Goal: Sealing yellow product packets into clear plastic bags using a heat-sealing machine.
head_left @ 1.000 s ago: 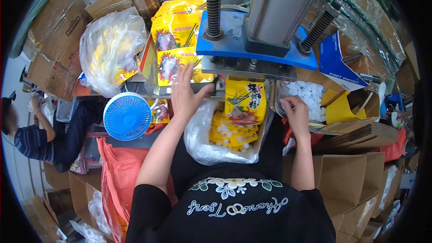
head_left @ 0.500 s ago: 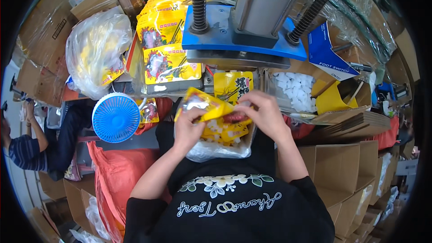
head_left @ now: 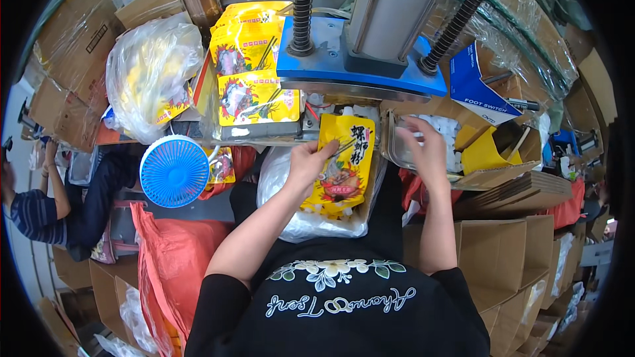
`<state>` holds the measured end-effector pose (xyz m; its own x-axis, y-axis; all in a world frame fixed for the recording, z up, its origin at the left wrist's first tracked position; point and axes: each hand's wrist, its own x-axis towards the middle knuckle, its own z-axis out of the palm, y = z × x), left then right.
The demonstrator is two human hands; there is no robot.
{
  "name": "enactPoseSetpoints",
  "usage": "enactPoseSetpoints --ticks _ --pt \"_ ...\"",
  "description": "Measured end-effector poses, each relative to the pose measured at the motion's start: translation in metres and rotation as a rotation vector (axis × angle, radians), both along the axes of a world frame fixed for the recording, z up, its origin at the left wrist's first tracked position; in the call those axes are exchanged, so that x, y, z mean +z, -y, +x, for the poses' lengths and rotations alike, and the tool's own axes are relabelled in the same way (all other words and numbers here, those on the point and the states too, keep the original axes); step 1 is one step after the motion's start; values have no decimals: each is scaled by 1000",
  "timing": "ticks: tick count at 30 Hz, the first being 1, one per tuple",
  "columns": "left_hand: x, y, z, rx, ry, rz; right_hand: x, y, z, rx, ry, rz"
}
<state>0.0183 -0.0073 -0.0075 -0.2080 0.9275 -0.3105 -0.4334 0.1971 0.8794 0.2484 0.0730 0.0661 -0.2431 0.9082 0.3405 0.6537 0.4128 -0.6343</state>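
My left hand (head_left: pixel 312 164) pinches the left edge of a yellow stand-up pouch (head_left: pixel 345 165) between thumb and fingers. That pouch is upright, with large dark characters, a food picture and a white spout at its top. It covers much of a box lined with clear plastic (head_left: pixel 324 225) on my lap, with yellow packaging at its bottom edge. My right hand (head_left: pixel 426 149) is apart from the pouch, over the near left part of a clear tray of small white pieces (head_left: pixel 444 125). Its fingers are loosely bent and spread, with nothing visible in them.
A blue-plated press (head_left: pixel 364 66) with spring-wound rods stands ahead. Stacked yellow pouches (head_left: pixel 258 99) lie left of it, beside a plastic bag of pouches (head_left: pixel 152 79). A blue fan (head_left: pixel 174 170), red sack (head_left: pixel 175 251) and cardboard boxes (head_left: pixel 493 251) surround me. Another person (head_left: pixel 40 211) sits far left.
The folded pouch between both hands no longer shows there. My left hand now holds the pouch with dark characters, and my right hand has moved right to the tray of white pieces.
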Motion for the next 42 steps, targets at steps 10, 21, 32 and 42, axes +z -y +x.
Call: enactPoseSetpoints --ticks 10,21,32,42 --pt "-1 -18 -20 -3 -262 76 -47 -17 16 -63 385 145" --pt "10 42 -107 309 -1252 268 -34 -18 23 -26 -300 -117" --pt "-3 71 -32 -143 -625 237 18 52 -59 532 -218 -420" --pt "-2 18 -7 23 -208 75 -3 20 -27 69 -46 -41"
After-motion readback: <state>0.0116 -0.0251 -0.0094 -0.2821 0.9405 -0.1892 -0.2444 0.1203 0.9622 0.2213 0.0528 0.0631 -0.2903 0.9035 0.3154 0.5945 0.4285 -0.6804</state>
